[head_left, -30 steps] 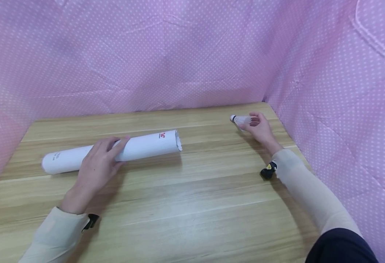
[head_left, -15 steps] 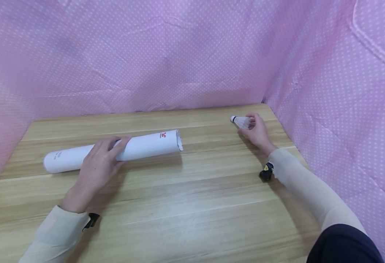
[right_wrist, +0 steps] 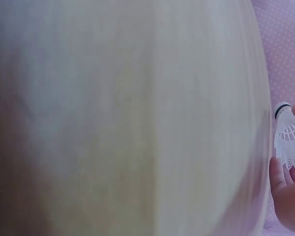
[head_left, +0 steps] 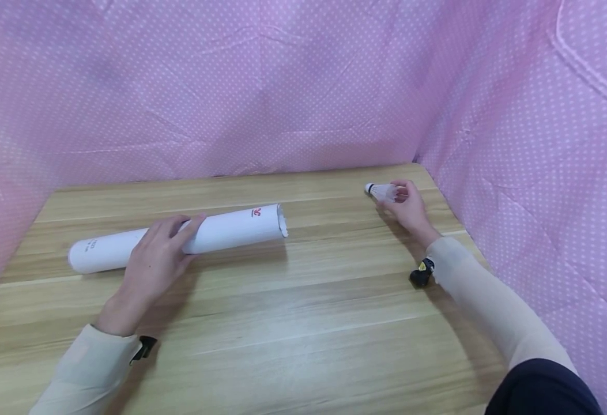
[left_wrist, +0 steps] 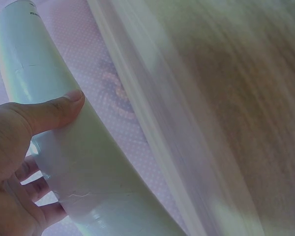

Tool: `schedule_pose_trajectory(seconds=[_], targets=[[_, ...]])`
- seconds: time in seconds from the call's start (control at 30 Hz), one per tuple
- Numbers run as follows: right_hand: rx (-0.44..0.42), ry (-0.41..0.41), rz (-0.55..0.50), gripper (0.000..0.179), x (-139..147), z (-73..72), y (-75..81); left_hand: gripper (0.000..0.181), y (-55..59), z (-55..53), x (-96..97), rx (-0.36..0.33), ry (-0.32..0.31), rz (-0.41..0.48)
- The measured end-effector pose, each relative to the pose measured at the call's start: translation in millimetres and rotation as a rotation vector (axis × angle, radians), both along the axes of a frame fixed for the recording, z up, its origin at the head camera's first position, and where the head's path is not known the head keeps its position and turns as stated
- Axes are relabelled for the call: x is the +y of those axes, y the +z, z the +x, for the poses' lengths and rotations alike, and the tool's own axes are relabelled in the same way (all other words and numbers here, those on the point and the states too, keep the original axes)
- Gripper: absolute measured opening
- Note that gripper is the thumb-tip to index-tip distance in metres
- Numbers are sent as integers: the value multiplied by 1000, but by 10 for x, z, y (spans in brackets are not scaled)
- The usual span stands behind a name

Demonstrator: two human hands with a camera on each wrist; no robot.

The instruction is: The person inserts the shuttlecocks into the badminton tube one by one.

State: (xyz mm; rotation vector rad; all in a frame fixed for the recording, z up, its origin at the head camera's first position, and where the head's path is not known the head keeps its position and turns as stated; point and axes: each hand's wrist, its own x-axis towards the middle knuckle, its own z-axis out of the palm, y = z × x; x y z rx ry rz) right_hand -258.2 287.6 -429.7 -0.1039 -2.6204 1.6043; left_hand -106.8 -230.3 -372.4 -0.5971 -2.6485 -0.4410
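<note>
A white cardboard shuttlecock tube [head_left: 236,227] with red and dark print lies at a slant over the left half of the table, its ragged open end to the right. My left hand [head_left: 153,259] grips it around the middle, thumb across the near face in the left wrist view, where the tube [left_wrist: 103,162] runs past the fingers. At the far right, my right hand [head_left: 411,210] holds a white shuttlecock [head_left: 382,191] by its skirt between thumb and fingers. The cork, with a dark band, points left. The right wrist view shows this shuttlecock [right_wrist: 289,135] at its right edge.
The wooden table [head_left: 303,323] fills the lower view. Pink dotted cloth [head_left: 282,86] hangs behind it and along the right side, close to the right forearm. Small black devices sit at both wrists, the right one [head_left: 421,273] near the tabletop.
The right hand and shuttlecock have shifted only a little, the fingers bending slightly differently around the skirt. Left hand and tube stay almost exactly in place.
</note>
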Motion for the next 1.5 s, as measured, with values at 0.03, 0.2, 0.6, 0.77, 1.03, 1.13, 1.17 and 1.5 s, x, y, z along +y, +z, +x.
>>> schedule_pose_trajectory(seconds=[0.03,0.2,0.6,0.77,1.03,1.13,1.17,1.5], targets=[[4,-1,-8,64,3,2,2,89,3,1,3,-1,0,0],[23,2,-20,60,7,29,46,88,14,0,8,-1,2,-2],[-35,56,-184,62,-175,284,351,91,24,-36,8,22,-5,1],[3,115,-273,56,-272,377,370,89,23,-66,7,26,-2,-2],[-18,244,-348,51,-548,575,462,90,13,-101,20,15,0,-1],[-31,299,-384,52,-678,658,518,90,9,-110,32,14,-4,-2],[-35,317,-392,51,-721,685,538,90,10,-114,37,15,-5,-2],[-56,504,-403,58,-1089,838,682,92,22,-132,119,30,-31,3]])
